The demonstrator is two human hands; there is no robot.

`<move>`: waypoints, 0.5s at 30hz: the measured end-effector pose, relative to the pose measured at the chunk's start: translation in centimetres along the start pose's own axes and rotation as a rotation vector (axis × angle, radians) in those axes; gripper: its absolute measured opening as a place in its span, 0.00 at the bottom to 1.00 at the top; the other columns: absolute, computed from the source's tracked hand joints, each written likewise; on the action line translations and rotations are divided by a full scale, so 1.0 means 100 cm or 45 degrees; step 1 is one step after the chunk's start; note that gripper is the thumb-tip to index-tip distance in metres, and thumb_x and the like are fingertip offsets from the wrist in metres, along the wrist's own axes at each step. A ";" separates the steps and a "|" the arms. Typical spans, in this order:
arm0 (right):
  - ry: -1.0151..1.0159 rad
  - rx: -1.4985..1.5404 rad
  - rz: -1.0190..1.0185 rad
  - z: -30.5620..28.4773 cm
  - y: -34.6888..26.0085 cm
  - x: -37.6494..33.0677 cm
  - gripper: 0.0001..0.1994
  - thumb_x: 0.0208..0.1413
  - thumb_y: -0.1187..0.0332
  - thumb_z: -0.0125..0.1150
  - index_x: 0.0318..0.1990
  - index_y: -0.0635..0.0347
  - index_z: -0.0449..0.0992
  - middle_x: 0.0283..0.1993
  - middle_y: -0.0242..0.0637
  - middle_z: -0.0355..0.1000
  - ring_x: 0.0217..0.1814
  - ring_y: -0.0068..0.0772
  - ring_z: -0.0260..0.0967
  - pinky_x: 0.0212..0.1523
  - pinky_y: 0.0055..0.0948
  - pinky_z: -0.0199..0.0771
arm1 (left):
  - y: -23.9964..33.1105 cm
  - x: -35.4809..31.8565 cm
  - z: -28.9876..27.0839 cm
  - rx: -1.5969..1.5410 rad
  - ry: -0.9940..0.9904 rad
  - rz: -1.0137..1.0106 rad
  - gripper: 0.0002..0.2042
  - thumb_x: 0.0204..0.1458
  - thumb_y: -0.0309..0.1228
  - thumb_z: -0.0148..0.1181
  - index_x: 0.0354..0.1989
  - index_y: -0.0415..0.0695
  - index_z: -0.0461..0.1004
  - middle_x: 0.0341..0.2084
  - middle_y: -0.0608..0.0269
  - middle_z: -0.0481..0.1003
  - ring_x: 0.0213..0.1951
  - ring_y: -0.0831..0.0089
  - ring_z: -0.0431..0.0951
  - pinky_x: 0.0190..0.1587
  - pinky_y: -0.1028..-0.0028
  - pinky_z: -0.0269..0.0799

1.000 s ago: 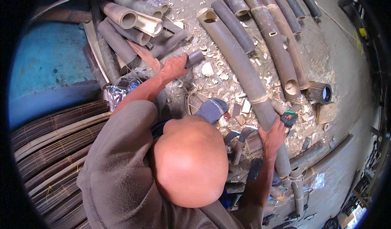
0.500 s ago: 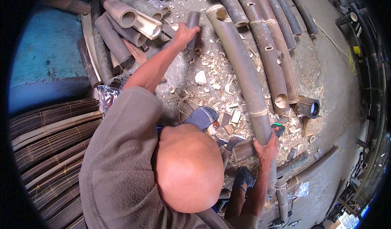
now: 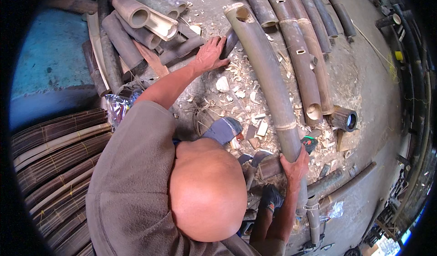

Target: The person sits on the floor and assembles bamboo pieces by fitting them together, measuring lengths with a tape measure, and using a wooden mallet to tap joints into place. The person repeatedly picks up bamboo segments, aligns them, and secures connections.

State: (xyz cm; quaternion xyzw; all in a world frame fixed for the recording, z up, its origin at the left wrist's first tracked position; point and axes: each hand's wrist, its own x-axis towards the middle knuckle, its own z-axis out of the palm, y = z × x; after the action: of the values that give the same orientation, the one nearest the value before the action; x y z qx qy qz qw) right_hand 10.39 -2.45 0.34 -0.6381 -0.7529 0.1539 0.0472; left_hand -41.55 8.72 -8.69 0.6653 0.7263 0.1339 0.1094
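My right hand (image 3: 295, 166) is closed round the lower part of a long bamboo pole (image 3: 269, 80), which lies slanting across the middle, its far end cut with an opening. Further off, my left hand (image 3: 210, 54) reaches out with fingers and thumb apart. Its fingertips are at the near end of a short dark bamboo tube (image 3: 231, 39) that lies tilted beside the pole; I cannot tell how firmly they touch it. Another short bamboo length (image 3: 184, 49) lies just left of that hand, partly behind my forearm.
Cut bamboo tubes (image 3: 132, 12) are heaped at the far left, above bundled slats (image 3: 59, 151). Pale wood chips (image 3: 248, 94) litter the floor. Several long bamboo poles (image 3: 296, 51) lie to the right, near a short hollow piece (image 3: 343, 119). A green-and-black tape measure (image 3: 309, 143) sits by my right hand.
The short tube has shifted right, toward the long pole, and now lies tilted. My left hand has come nearer and its fingers have spread. My right hand stays on the pole, whose far end moved slightly left.
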 end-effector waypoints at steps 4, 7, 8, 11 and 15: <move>0.039 0.028 0.013 -0.002 -0.001 0.003 0.47 0.37 0.55 0.82 0.68 0.56 0.68 0.57 0.53 0.73 0.58 0.60 0.73 0.56 0.53 0.76 | 0.016 0.016 -0.010 0.048 -0.178 -0.146 0.46 0.45 0.37 0.74 0.72 0.35 0.57 0.58 0.36 0.66 0.61 0.42 0.68 0.62 0.51 0.71; 0.106 0.039 0.013 -0.003 0.006 0.006 0.46 0.37 0.56 0.82 0.67 0.56 0.69 0.56 0.52 0.73 0.58 0.59 0.73 0.57 0.52 0.76 | 0.014 0.020 0.002 0.130 -0.095 -0.089 0.46 0.43 0.33 0.74 0.72 0.36 0.57 0.57 0.35 0.66 0.60 0.40 0.68 0.64 0.50 0.69; 0.104 0.034 0.040 -0.008 0.004 0.010 0.45 0.36 0.56 0.81 0.67 0.56 0.69 0.55 0.52 0.74 0.57 0.59 0.73 0.56 0.53 0.76 | 0.014 0.021 0.002 0.087 -0.105 -0.118 0.46 0.44 0.33 0.74 0.73 0.37 0.57 0.56 0.34 0.66 0.60 0.40 0.68 0.64 0.50 0.68; 0.150 0.014 0.071 -0.011 0.010 0.014 0.45 0.36 0.57 0.81 0.66 0.57 0.69 0.55 0.52 0.74 0.57 0.59 0.73 0.55 0.53 0.76 | 0.017 0.021 -0.001 -0.039 -0.095 -0.163 0.46 0.44 0.33 0.72 0.74 0.39 0.56 0.56 0.32 0.65 0.60 0.38 0.67 0.64 0.48 0.67; 0.215 0.017 0.060 -0.014 0.020 0.017 0.45 0.37 0.55 0.81 0.67 0.57 0.69 0.56 0.52 0.74 0.57 0.59 0.73 0.56 0.53 0.76 | 0.011 0.021 -0.006 -0.122 -0.118 -0.092 0.45 0.45 0.34 0.70 0.75 0.42 0.56 0.57 0.28 0.64 0.61 0.37 0.66 0.62 0.45 0.67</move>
State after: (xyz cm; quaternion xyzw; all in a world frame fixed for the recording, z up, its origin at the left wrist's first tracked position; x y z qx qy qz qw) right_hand 12.30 -0.26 0.88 -0.6660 -0.7300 0.1058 0.1111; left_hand -40.94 10.82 -7.71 0.6380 0.7369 0.1335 0.1792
